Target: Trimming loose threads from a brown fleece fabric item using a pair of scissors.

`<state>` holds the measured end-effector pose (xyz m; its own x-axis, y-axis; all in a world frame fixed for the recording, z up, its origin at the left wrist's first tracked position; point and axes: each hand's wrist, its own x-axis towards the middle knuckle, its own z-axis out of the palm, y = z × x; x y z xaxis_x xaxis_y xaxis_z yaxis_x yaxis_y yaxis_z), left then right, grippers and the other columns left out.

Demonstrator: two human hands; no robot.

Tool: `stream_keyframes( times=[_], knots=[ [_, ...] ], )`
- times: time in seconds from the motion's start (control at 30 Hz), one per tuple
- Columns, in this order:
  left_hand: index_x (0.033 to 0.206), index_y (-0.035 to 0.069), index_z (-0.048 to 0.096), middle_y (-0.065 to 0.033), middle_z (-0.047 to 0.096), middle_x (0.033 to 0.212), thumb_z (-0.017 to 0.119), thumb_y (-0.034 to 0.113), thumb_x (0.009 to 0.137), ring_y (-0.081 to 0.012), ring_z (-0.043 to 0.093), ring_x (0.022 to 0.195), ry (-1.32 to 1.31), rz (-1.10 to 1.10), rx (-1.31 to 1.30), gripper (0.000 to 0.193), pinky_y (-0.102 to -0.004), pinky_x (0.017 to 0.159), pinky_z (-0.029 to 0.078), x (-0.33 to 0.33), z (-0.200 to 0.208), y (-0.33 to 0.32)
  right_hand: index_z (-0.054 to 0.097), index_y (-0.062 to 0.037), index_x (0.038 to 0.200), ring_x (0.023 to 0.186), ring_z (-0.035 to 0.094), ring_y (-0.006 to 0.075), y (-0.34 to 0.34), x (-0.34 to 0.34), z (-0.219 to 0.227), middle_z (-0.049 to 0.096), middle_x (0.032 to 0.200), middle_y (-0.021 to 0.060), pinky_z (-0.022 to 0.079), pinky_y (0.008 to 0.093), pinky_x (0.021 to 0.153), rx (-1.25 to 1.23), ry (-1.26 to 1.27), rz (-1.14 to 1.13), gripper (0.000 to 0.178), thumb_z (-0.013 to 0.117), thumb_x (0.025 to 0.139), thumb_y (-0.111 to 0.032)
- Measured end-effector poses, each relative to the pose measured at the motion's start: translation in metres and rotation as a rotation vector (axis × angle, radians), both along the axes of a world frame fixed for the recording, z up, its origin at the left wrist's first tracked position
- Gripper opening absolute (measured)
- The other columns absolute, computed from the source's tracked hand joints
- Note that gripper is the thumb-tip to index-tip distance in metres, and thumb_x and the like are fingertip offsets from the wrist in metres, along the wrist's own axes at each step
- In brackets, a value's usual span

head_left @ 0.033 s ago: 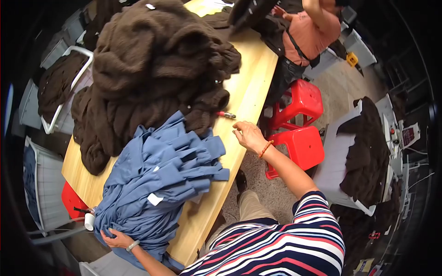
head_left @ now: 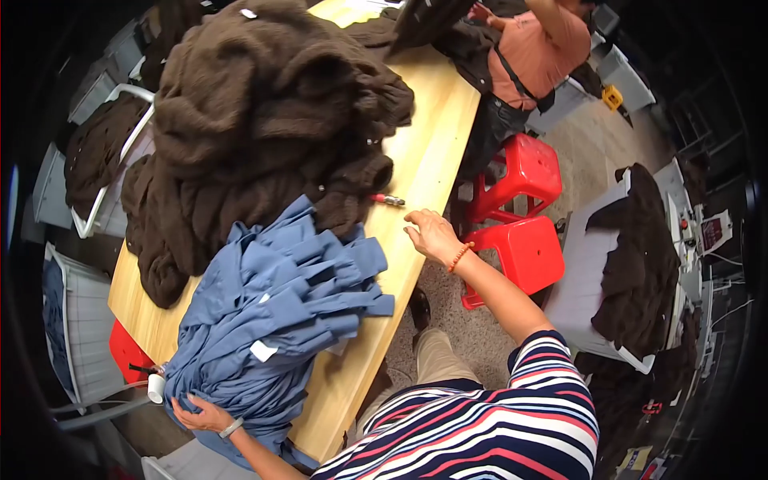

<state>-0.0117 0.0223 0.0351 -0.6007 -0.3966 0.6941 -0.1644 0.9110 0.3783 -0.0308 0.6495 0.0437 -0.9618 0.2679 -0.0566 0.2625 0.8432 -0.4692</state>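
A bundle of blue garments (head_left: 256,312) lies on the near end of a pale wooden table (head_left: 340,392), with its folded ends fanned toward the right and small white labels showing. My left hand (head_left: 202,416) rests against the bundle's near lower end, fingers spread on the cloth. Over the table's right edge hovers my right hand (head_left: 434,237), empty, its fingers loosely bent and apart. Just beyond its fingertips, a small red tool with a metal tip (head_left: 388,200) lies on the wood. Behind the blue bundle rises a tall heap of dark brown fleecy garments (head_left: 256,104).
Red plastic stools (head_left: 524,260) stand to the right of the table. Farther right is a pale bin (head_left: 584,264) with brown cloth over it. More bins (head_left: 84,320) line the left side. Across the far end, a co-worker in an orange top (head_left: 538,60) handles dark cloth.
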Motion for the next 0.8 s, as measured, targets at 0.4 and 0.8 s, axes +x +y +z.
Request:
stream_keyframes(
  times=[0.4, 0.8],
  knots=[
    [0.148, 0.014, 0.037, -0.0125, 0.036, 0.154, 0.081, 0.042, 0.068, -0.0330, 0.026, 0.145, -0.953, -0.418, -0.432, 0.096, -0.0526, 0.118, 0.015, -0.106, 0.011, 0.400, 0.055, -0.0028, 0.108, 0.093, 0.061, 0.0436, 0.096, -0.066, -0.104, 0.060, 0.102, 0.0245, 0.049, 0.0488, 0.083, -0.339, 0.012, 0.323, 0.026, 0.060, 0.093, -0.023],
    [0.140, 0.014, 0.047, -0.0090, 0.040, 0.151, 0.083, 0.047, 0.064, -0.0299, 0.026, 0.145, -1.010, -0.327, -0.424, 0.090, -0.0549, 0.119, 0.008, -0.097, -0.007, 0.399, 0.054, -0.0038, 0.099, 0.070, 0.062, 0.0306, 0.255, 0.071, -0.030, 0.060, 0.076, 0.0172, 0.049, 0.0409, 0.065, -0.592, -0.125, 0.212, 0.025, 0.066, 0.089, -0.023]
  ],
)
